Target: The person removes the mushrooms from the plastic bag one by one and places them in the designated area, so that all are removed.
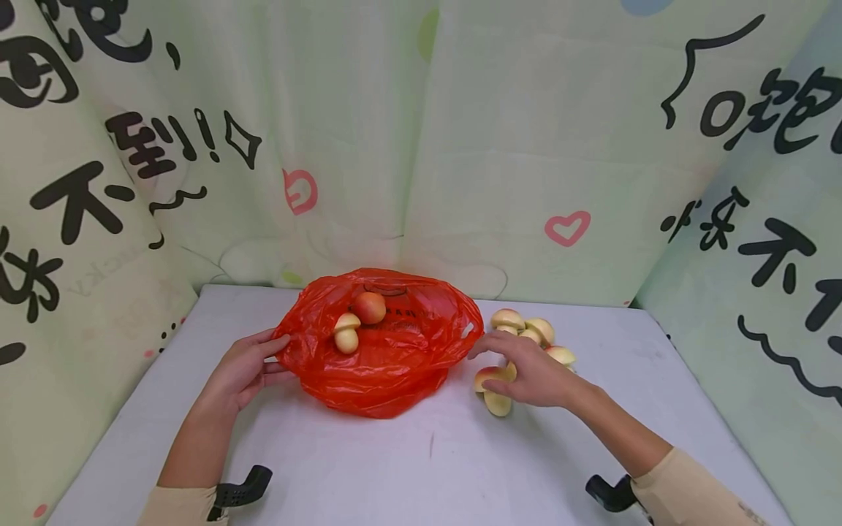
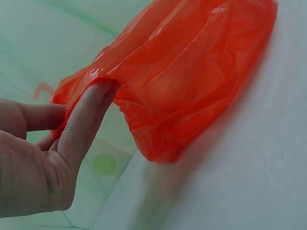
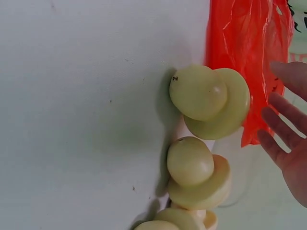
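A red plastic bag lies with its mouth spread on the table. Inside it are a toy mushroom with a pale stem and a round orange-red thing. My left hand pinches the bag's left rim between thumb and fingers; in the left wrist view some fingertips are hidden under the plastic. My right hand hovers with its fingers extended by the bag's right edge, partly covering a toy mushroom. In the right wrist view that hand holds nothing, beside pale toy mushrooms.
Several more toy mushrooms cluster on the white table right of the bag. A printed cloth curtain hangs along the table's back and both sides. Each wrist carries a black bracket.
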Motion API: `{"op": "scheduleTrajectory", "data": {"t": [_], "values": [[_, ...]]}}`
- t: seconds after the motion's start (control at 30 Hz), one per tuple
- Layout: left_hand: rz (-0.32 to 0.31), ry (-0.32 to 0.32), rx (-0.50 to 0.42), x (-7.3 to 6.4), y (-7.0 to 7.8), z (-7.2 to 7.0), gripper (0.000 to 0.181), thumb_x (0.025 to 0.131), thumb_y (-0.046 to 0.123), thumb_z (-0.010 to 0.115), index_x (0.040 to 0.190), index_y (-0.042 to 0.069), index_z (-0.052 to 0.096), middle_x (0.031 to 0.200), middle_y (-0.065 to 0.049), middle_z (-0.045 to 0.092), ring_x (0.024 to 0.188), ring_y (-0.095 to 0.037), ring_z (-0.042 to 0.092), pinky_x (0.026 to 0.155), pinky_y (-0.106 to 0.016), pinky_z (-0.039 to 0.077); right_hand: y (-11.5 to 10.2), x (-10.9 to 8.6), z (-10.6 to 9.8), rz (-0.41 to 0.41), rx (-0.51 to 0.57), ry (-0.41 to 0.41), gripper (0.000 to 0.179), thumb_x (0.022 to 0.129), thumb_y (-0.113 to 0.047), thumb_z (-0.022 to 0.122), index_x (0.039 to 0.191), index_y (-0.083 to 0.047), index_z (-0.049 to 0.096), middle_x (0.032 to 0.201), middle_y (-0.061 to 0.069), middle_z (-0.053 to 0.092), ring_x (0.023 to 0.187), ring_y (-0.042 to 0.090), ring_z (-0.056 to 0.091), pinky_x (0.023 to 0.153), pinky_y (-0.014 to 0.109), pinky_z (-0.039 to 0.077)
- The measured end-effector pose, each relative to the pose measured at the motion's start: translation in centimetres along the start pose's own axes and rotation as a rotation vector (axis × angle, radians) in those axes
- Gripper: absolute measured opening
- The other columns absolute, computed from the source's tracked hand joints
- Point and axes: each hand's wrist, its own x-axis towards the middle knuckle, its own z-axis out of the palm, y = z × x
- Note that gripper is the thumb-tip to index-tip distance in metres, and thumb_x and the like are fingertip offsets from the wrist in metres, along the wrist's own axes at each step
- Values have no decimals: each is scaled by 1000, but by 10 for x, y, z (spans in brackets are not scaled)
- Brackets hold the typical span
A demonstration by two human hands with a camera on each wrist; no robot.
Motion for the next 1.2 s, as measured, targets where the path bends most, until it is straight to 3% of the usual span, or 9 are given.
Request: {"op": "scheduleTrajectory", "data": {"t": [0.2, 0.47, 0.53, 0.77, 0.87, 1.07, 1.2], "values": [[1, -2, 3, 0, 0, 0, 60, 108, 31, 56, 161, 7, 38, 129, -6, 66, 91, -15, 78, 84, -35, 65, -6, 9, -4, -79, 32, 46, 41, 86, -12, 86, 124, -15, 70, 122, -5, 70, 116, 15, 64, 93, 33, 61], [4, -4, 0, 0, 0, -1, 60, 108, 31, 57, 160, 7, 38, 128, -5, 66, 91, -15, 78, 84, -34, 65, -10, 26, -5, -99, 60, 82, 42, 88, -17, 85, 127, -14, 68, 122, 2, 71, 112, 23, 67, 91, 30, 62], [5, -4, 1, 0, 0, -1, 60, 108, 31, 57, 160, 6, 38, 126, -4, 67, 91, -15, 78, 84, -34, 65, -13, 30, -5, -81, 71, 92, 43, 87, -14, 85, 127, -17, 68, 121, 2, 71, 108, 23, 69, 89, 28, 62], [8, -3, -6, 1, -2, -1, 60, 108, 31, 57, 160, 7, 38, 121, -1, 69, 91, -15, 78, 84, -34, 65, -23, 43, -6, 27, 148, 125, 43, 88, -12, 83, 128, -16, 67, 122, 1, 71, 112, 31, 69, 93, 49, 63], [5, 0, -5, 1, -2, -2, 61, 108, 31, 57, 160, 7, 38, 123, -2, 68, 90, -15, 78, 83, -34, 65, -28, 49, -7, 59, 183, 141, 41, 90, -14, 82, 129, -16, 67, 122, 2, 71, 111, 32, 70, 93, 52, 62], [5, 0, -7, 1, -1, -2, 61, 108, 31, 57, 161, 7, 38, 125, -3, 68, 91, -15, 78, 83, -34, 65, -36, 65, -9, 87, 224, 144, 38, 93, -15, 79, 128, -15, 68, 123, 1, 71, 111, 21, 70, 95, 51, 61], [8, 1, -4, 1, -1, -1, 61, 108, 31, 57, 161, 7, 38, 125, -4, 68, 91, -15, 78, 84, -34, 65, -36, 76, -8, 124, 232, 129, 37, 93, -15, 78, 129, -15, 69, 124, 2, 71, 112, 26, 69, 94, 46, 63]]}}
